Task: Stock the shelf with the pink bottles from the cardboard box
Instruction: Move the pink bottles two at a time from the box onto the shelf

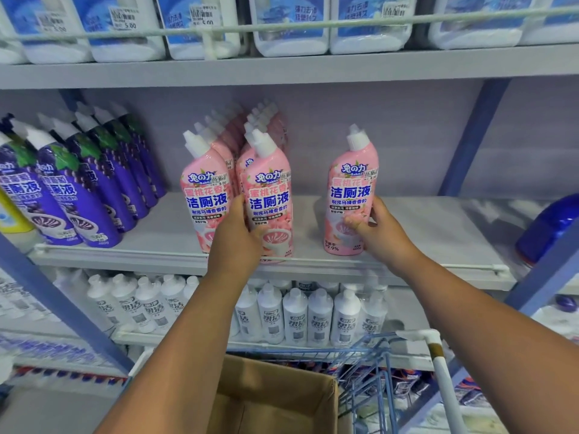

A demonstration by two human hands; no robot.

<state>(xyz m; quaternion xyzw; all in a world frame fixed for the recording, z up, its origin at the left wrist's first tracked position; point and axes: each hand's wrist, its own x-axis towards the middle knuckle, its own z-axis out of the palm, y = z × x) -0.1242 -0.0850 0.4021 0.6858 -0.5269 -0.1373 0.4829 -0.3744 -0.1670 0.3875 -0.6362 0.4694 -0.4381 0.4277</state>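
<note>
Both my arms reach up and forward to the middle grey metal shelf [438, 227]. My left hand [236, 236] is curled round the lower body of the front pink plastic toilet-cleaner bottle with a white angled cap [270, 195] in the right-hand row, thumb on its label side, fingers wrapped behind. My right hand [380, 228] grips a lone pink bottle of the same kind [352, 189] from its right side, thumb across the front near the base; it stands upright on the shelf, well apart from the rows.

Pink bottles on the shelf: two rows running back, left row's front bottle [205, 189] just beside the one I hold; back ones blur together, so no exact count. Plus the lone one.

Purple bottles with white caps [78, 189] stand in three rows at left, count unclear. A dark blue bottle [545, 233] lies at the far right edge.

Below my arms, the open brown cardboard box [275, 399] sits in a blue wire trolley [369, 371]; its inside is mostly hidden
</note>
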